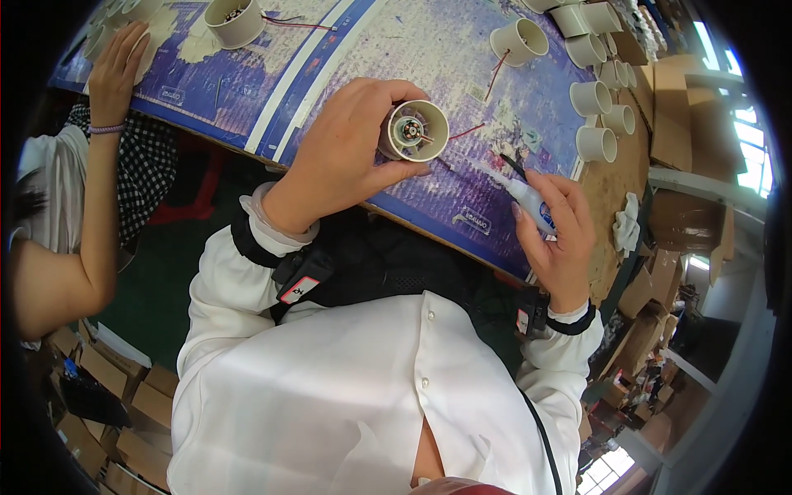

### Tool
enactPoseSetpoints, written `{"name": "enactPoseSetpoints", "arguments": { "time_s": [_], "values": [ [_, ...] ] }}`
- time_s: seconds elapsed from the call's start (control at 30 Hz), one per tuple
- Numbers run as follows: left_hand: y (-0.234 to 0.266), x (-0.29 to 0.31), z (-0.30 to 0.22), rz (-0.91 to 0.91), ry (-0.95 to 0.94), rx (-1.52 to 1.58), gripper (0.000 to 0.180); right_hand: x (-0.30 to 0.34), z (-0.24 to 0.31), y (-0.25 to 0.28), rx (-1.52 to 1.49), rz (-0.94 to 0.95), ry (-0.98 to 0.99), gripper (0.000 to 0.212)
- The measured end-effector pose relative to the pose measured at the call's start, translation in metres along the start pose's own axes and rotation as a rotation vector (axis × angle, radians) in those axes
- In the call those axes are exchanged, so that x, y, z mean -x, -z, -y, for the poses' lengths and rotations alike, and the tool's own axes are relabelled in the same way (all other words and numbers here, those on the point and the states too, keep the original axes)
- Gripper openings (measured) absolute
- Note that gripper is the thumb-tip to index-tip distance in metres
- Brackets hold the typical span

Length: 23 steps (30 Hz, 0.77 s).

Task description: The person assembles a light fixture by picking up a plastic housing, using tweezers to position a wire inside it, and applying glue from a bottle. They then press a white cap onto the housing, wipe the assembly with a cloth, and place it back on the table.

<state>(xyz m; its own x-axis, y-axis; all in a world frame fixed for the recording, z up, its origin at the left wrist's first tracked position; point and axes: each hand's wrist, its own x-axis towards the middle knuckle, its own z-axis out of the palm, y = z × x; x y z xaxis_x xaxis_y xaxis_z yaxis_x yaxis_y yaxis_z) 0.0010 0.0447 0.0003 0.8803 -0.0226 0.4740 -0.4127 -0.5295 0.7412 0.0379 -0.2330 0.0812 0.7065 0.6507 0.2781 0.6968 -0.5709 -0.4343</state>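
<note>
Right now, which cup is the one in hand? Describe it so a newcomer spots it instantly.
Start at the blue mat on the workbench. At its near edge, the left hand grips a cream cylindrical cup, mouth toward the camera. Unlike the empty cups lined up at right, it shows a small component inside.

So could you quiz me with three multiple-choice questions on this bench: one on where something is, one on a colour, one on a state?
1. Where is the cream cup-shaped housing with the red wire?
A. in the left hand
B. on the floor
C. in a box

2. What colour is the mat on the table?
A. green
B. blue-purple
C. orange

3. How is the glue bottle?
A. lying on the mat
B. gripped in the right hand
C. standing capped

Answers: 1 A, fingers wrap it; 2 B, its surface shows it; 3 B, fingers close round it.
</note>
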Motion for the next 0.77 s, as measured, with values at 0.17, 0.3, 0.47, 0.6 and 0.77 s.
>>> {"name": "enactPoseSetpoints", "arguments": {
  "time_s": [0.17, 0.3, 0.47, 0.6, 0.77],
  "values": [
    [-0.0001, 0.0004, -0.0003, 0.006, 0.008, 0.009, 0.064, 0.0002, 0.0011, 0.0007, -0.017, 0.016, -0.045, 0.04],
    [0.0005, 0.0002, 0.0002, 0.002, 0.007, 0.021, 0.064, -0.0002, 0.0002, 0.001, -0.024, 0.018, -0.047, 0.04],
    [0.0009, 0.0006, 0.0002, 0.011, 0.026, 0.039, 0.065, 0.0006, -0.0022, -0.0008, -0.044, 0.015, -0.069, 0.04],
    [0.0011, 0.0005, 0.0008, 0.017, 0.031, 0.053, 0.066, 0.0003, -0.0028, -0.0003, -0.054, 0.018, -0.072, 0.039],
    [0.0019, 0.0008, 0.0011, 0.027, 0.031, 0.045, 0.066, -0.0006, -0.003, 0.0025, -0.055, 0.039, -0.081, 0.039]
  ]
}}
